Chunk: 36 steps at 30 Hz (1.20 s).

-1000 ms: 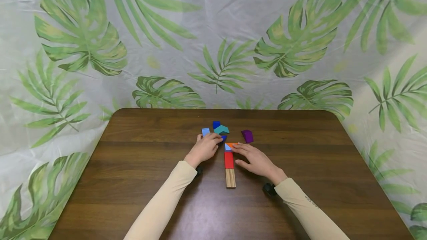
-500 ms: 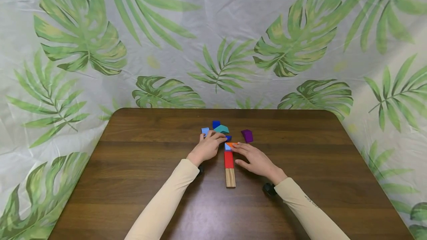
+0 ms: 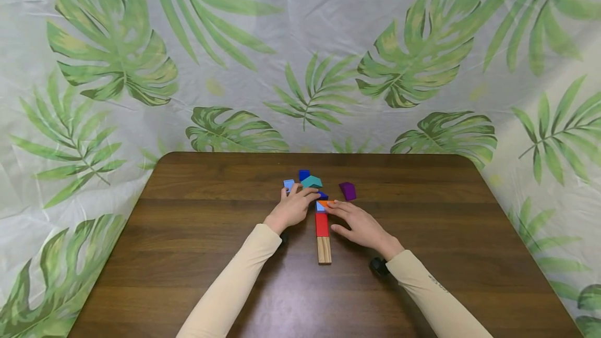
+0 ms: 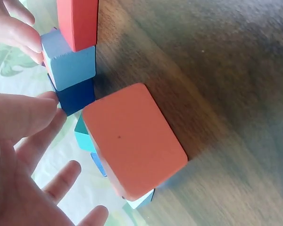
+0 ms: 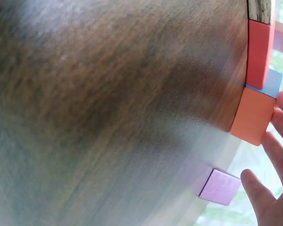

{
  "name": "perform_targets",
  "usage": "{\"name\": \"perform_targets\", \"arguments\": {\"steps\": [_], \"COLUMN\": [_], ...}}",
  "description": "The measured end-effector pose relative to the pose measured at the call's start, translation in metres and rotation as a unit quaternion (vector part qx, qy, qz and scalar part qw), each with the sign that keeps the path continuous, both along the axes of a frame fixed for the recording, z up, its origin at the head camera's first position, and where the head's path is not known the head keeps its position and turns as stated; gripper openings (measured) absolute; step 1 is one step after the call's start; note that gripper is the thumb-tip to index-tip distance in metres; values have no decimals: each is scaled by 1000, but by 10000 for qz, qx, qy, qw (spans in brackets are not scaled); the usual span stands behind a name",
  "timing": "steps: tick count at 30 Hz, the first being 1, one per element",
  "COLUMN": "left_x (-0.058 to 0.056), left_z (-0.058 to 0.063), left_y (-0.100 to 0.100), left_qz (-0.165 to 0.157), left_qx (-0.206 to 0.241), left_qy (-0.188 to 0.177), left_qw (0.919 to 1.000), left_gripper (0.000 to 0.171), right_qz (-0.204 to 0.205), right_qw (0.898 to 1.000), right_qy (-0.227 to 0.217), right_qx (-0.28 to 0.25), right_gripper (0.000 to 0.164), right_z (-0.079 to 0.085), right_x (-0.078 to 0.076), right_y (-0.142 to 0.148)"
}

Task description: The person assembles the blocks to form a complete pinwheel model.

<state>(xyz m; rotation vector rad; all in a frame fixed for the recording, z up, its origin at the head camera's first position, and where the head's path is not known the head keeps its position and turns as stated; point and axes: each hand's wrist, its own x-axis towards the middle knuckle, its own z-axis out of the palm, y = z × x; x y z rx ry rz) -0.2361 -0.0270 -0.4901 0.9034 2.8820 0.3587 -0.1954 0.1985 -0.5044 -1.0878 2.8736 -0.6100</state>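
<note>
A column of blocks runs away from me in the head view: bare wood point(image 3: 324, 251), red point(image 3: 322, 225), then a light blue triangular block point(image 3: 320, 206) beside an orange triangular block point(image 3: 330, 204). At its far end lies a dark blue triangular block point(image 3: 323, 195). My left hand point(image 3: 291, 208) pinches that dark blue block with thumb and index finger, its other fingers spread. In the left wrist view, the dark blue block point(image 4: 76, 96) sits against the light blue one point(image 4: 68, 59). With extended fingers, my right hand point(image 3: 359, 225) touches the orange triangular block point(image 5: 254, 115).
Behind the left hand stand a light blue block point(image 3: 288, 184), a teal block point(image 3: 312, 182) and a blue block point(image 3: 304, 174). Farther right lies a purple block point(image 3: 348, 191). An orange block point(image 4: 134, 141) fills the left wrist view's middle. All rest on the wooden table point(image 3: 422, 197).
My left hand has shifted slightly right, and the dark blue triangular block has slid right with it to the column's far end. My right hand has stayed on the orange triangular block.
</note>
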Motion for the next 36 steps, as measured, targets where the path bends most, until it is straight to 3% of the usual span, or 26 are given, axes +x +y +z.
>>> {"name": "perform_targets", "arguments": {"steps": [13, 36], "left_x": [1, 5], "left_z": [0, 1], "left_y": [-1, -3], "left_qz": [-12, -118], "left_qx": [55, 18], "left_qy": [-185, -36], "left_qw": [9998, 9999], "left_gripper": [41, 40], "right_qz": [-14, 32], "right_qw": [10000, 9999], "right_qy": [-11, 29], "right_qx": [-66, -105], "right_gripper": [49, 48], "right_z": [-1, -2], "right_x": [1, 1], "right_y": [0, 0]}}
